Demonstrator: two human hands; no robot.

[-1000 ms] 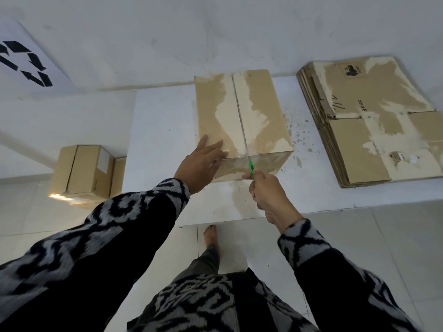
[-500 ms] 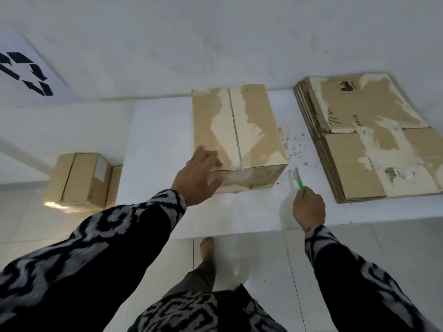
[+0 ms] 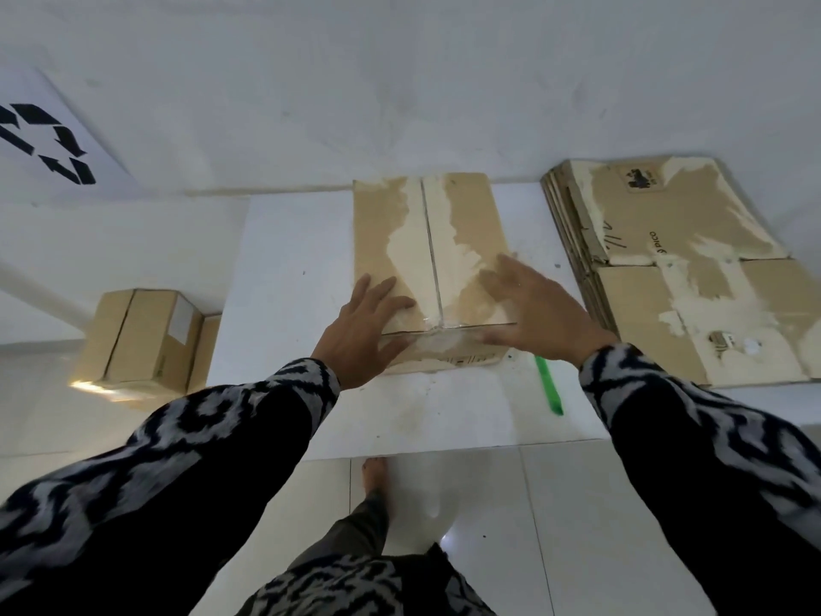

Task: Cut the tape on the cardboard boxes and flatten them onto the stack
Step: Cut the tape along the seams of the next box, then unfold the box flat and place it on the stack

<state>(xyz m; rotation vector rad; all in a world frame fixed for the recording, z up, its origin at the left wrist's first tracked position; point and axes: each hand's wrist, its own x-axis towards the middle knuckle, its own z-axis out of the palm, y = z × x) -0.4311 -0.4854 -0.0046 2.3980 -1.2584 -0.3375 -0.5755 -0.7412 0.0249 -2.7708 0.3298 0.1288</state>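
Note:
A closed cardboard box (image 3: 448, 242) with torn paper patches stands on the white table (image 3: 288, 277), its top seam running away from me. My left hand (image 3: 360, 331) rests on the box's near left corner, fingers spread. Over the near right corner is my right hand (image 3: 537, 313), open with fingers spread and blurred; whether it touches the box is unclear. The green cutter (image 3: 548, 384) lies on the table just right of the box, free of both hands. A stack of flattened boxes (image 3: 684, 269) lies at the table's right end.
Another closed cardboard box (image 3: 146, 335) stands on the floor left of the table. A recycling sign (image 3: 44, 144) hangs on the wall at upper left. My bare foot (image 3: 375, 477) is on the tiled floor by the table's front edge.
My right hand has laid the green cutter down on the table and moved left over the box's right side. My left hand stays on the box's left corner.

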